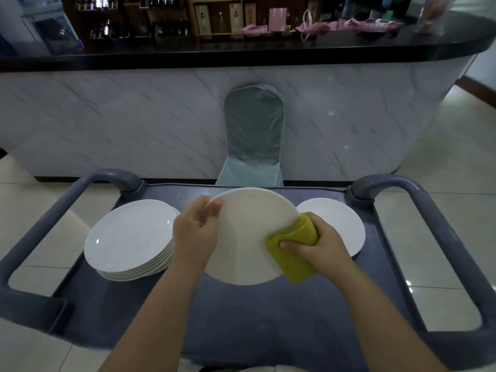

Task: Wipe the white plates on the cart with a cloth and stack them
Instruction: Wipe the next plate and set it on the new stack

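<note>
A white plate (247,234) is held tilted above the middle of the grey-blue cart (241,318). My left hand (194,232) grips its left rim, thumb on the plate's face. My right hand (319,244) holds a folded yellow cloth (292,253) wrapped over the plate's right edge. On the cart's left side lies a stack of several white plates (131,237). A white plate (335,224) lies on the right, partly hidden behind my right hand; I cannot tell whether others lie under it.
The cart has curved grey handles at the left (35,237) and right (442,237). Beyond it stand a chair in a pale grey cover (253,135) and a marble-fronted bar counter (134,116) with a black top. Tiled floor shows on both sides.
</note>
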### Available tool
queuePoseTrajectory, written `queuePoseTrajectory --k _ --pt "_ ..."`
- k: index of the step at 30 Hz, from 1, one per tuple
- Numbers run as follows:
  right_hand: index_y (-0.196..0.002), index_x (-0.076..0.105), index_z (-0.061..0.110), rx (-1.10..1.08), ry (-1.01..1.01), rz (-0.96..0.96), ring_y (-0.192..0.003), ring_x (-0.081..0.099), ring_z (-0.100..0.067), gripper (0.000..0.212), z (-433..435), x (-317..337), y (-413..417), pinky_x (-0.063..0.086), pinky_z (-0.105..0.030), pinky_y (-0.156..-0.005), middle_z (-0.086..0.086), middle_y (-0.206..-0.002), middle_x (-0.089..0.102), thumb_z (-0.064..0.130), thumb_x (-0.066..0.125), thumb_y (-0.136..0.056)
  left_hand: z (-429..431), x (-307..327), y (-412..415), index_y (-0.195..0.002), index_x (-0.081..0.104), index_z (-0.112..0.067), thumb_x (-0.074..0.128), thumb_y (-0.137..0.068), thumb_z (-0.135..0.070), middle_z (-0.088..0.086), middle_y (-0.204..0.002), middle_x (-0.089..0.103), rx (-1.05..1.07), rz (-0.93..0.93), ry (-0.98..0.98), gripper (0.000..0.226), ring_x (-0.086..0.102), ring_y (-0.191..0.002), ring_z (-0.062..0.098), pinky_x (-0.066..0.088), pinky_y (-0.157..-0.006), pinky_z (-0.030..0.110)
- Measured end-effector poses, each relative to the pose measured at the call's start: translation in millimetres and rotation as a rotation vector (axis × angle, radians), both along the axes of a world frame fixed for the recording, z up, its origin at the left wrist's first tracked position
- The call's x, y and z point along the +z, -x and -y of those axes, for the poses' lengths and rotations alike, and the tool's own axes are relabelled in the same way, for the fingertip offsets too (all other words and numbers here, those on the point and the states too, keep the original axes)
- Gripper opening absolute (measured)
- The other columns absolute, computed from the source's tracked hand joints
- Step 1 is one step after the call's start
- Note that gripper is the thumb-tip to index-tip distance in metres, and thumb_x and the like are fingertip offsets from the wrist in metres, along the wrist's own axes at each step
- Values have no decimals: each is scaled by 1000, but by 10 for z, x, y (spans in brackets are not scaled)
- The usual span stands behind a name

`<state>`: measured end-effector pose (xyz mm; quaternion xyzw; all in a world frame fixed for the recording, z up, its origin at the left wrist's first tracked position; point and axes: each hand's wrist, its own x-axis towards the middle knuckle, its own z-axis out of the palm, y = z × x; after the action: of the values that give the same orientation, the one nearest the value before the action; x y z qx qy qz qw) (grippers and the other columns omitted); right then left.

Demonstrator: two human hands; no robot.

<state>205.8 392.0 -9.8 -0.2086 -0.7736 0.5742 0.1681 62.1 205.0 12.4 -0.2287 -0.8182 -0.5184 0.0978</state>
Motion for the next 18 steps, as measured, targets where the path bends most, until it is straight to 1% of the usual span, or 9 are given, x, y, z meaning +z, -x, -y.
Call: queuePoseTrajectory --k 2,4,5,8,10,12,15,16,18 --pt "-97 59 44 60 -150 23 -86 61 -2 46 83 82 101 49 -22 -72 20 -90 66 37 89 -63 -97 -15 -89 -71 60 -18 51 -89 -40 -1 -59 55 -145 -242 254 30 49 -58 19 39 -53 31" --pt "-101 56 47 162 -358 16 -85 60 -4 50 135 184 202 49 -24 -75 20 -91 65 51 83 -59 -177 -66 -177 -68 64 -18 52 -88 -38 -3 -58 57 -257 -428 363 31 53 -56 19 40 -50 31" --pt "-100 57 45 151 -361 -17 -85 60 -4 50 123 197 217 49 -20 -73 21 -90 65 51 84 -58 -191 -63 -180 -69 66 -18 52 -88 -38 -2 -59 58 -257 -401 338 31 54 -56 19 41 -52 33" --pt "-96 63 39 -28 -12 -128 -84 61 3 48 25 109 118 47 -11 -69 23 -90 67 35 91 -57 -93 16 -108 -78 65 -25 55 -90 -37 -9 -70 64 -58 -95 42 20 54 -63 7 42 -60 23" --pt "-97 63 37 -79 88 -126 -82 62 5 49 0 4 50 48 -10 -66 24 -89 68 32 89 -57 -45 24 -69 -74 64 -29 56 -92 -37 -15 -71 63 29 66 -109 21 54 -65 3 41 -59 19" --pt "-97 62 39 -69 -8 -64 -83 61 4 49 22 10 86 47 -10 -66 24 -88 67 31 91 -59 -91 17 -81 -75 64 -25 52 -90 -42 -7 -65 61 -21 -71 39 26 54 -63 11 46 -60 30" --pt "-104 60 40 136 -389 25 -86 60 -5 52 68 194 243 48 -22 -75 19 -91 65 45 89 -60 -203 -80 -130 -73 69 -19 53 -88 -37 -4 -60 60 -213 -484 285 29 57 -59 19 45 -54 34" --pt "-105 61 40 153 -441 17 -86 59 -5 52 55 257 284 47 -22 -76 19 -92 65 45 88 -61 -208 -77 -99 -74 70 -19 55 -88 -35 -5 -62 62 -241 -467 246 26 59 -60 17 46 -55 32" --pt "-103 63 37 65 -217 -84 -85 60 1 47 19 375 297 46 -13 -71 20 -91 66 33 90 -63 -178 -4 -48 -74 69 -25 61 -89 -27 -13 -68 66 -120 -189 -12 17 60 -65 5 47 -62 23"
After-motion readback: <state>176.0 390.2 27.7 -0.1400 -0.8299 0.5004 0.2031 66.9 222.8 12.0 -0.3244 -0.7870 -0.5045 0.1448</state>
